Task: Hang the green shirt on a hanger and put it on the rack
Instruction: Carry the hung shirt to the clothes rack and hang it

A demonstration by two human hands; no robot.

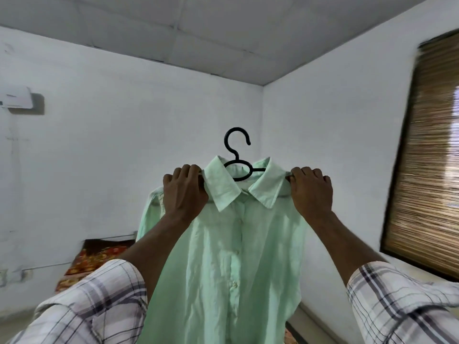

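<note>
**Green shirt held up on its hanger, in front of the far corner**

The green shirt (228,256) hangs full length in the middle of the room, buttoned front facing the person, collar up, held out in front of the far corner where two white walls meet. On the right wall is a brown slatted blind (427,170). Low on the left, against the far wall, lies a red and orange patterned cover (89,261). Both arms reach up in plaid sleeves (99,301). The left hand (185,194) is curled tight on the shirt's left shoulder, and the right hand (313,192) grips the right shoulder the same way; the hanger's arms probably sit inside those grips, though cloth hides them. The black hanger (237,160) sits inside the collar, its hook standing free above.
</note>
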